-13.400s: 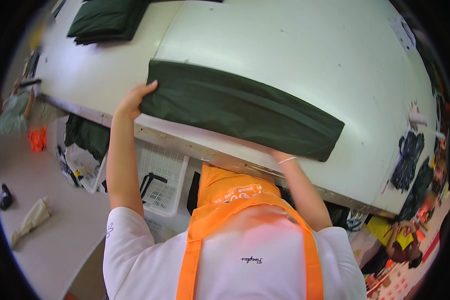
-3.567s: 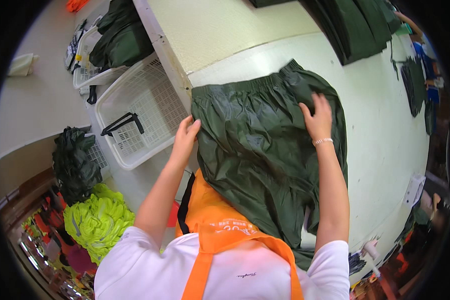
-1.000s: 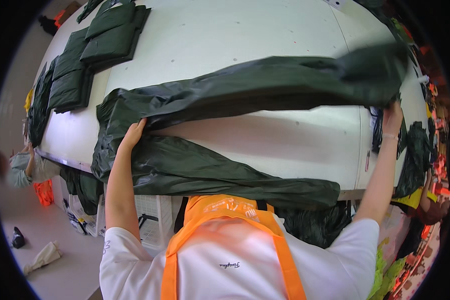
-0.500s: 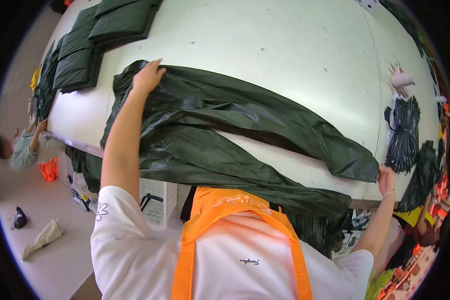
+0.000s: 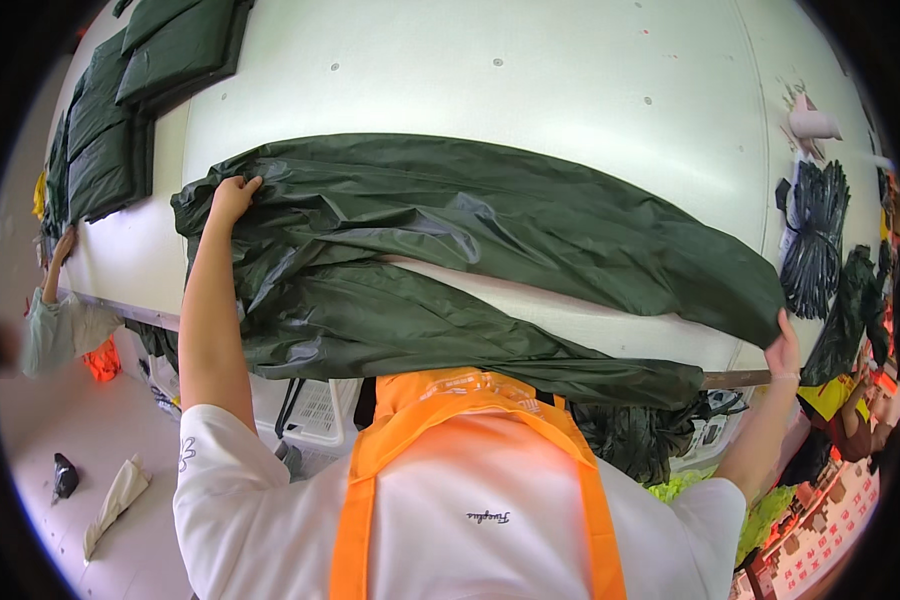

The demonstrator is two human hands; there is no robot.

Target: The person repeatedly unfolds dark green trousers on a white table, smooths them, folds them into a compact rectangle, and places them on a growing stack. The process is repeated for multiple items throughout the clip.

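Dark green, slick-looking trousers [image 5: 530,215] lie across the pale tabletop [image 5: 400,85], waist toward my left and both legs running to my right. My left fingers [image 5: 236,186] are clamped on a crumpled fold near the waist. My right fingers [image 5: 784,333] are closed on the hem of the farther leg, which bows away from me in a long curve. The nearer leg lies along the front edge, just before my orange apron [image 5: 425,387], and a strip of tabletop shows between the two legs.

Folded dark green garments [image 5: 175,55] sit in piles at the far left. Beyond my right fingers lie a tied dark bundle [image 5: 816,240] and a whitish roll [image 5: 813,123]. Below the edge stands a white crate [image 5: 315,412]. A cream cloth [image 5: 120,500] lies on the floor [image 5: 180,510], and a co-worker's hand [image 5: 65,243] touches the tabletop's left edge.
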